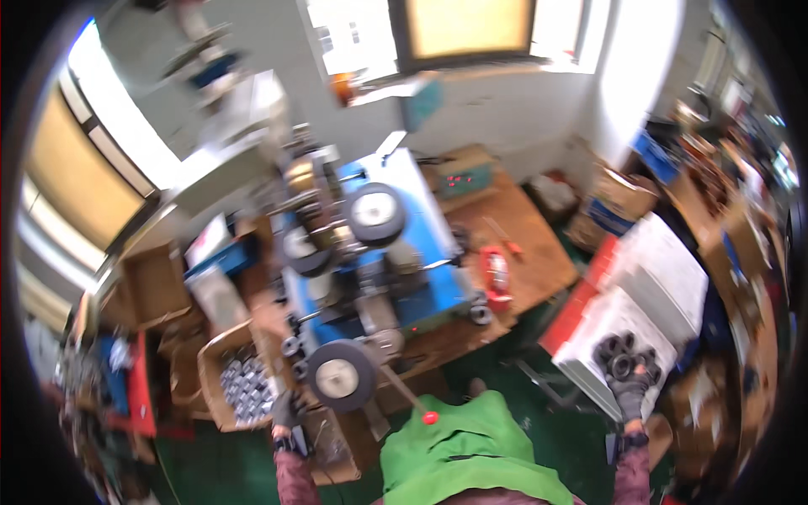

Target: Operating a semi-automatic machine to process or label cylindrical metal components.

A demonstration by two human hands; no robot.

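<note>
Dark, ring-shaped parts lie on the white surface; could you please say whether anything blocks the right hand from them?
Nothing visible does; the grey-gloved right hand is at the near edge of the dark, ring-shaped parts, though blur hides exact contact.

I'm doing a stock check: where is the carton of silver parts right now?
In the head view, the open carton of silver parts is at lower left, beside the left hand and left of the lowest dark wheel.
</note>
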